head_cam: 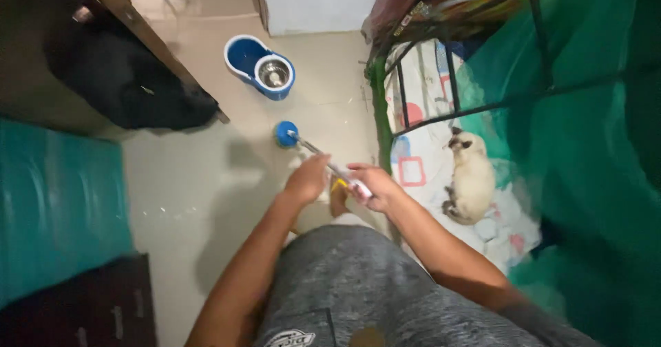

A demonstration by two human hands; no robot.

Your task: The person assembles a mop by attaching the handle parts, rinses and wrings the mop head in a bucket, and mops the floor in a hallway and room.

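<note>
- One mop (303, 144): a thin shiny metal pole running up from a round blue plastic head (286, 133), which sits flat on the smooth pale floor (193, 182) ahead of the person's feet
- Right hand (375, 184): fingers curled snugly around the upper end of the pole, near its pink and white grip
- Left hand (308, 178): back of the hand faces the camera, just beside the pole's middle part; whether its fingers are closed around the pole cannot be told
- One spin bucket (259, 66): blue and white plastic, oval, with a round steel basket inside, standing on the floor well beyond the mop head
- One cat (471, 178): cream fur with a darker face, lying on a patterned white sheet (420, 161) to the right
- Green mesh netting (585, 147) draped over a dark metal frame (447, 71), filling the right side
- One teal cloth-covered surface (55, 202) at the left, with a dark rumpled heap (131, 85) behind it
- Grey speckled knit shorts (351, 285) at the bottom
</note>
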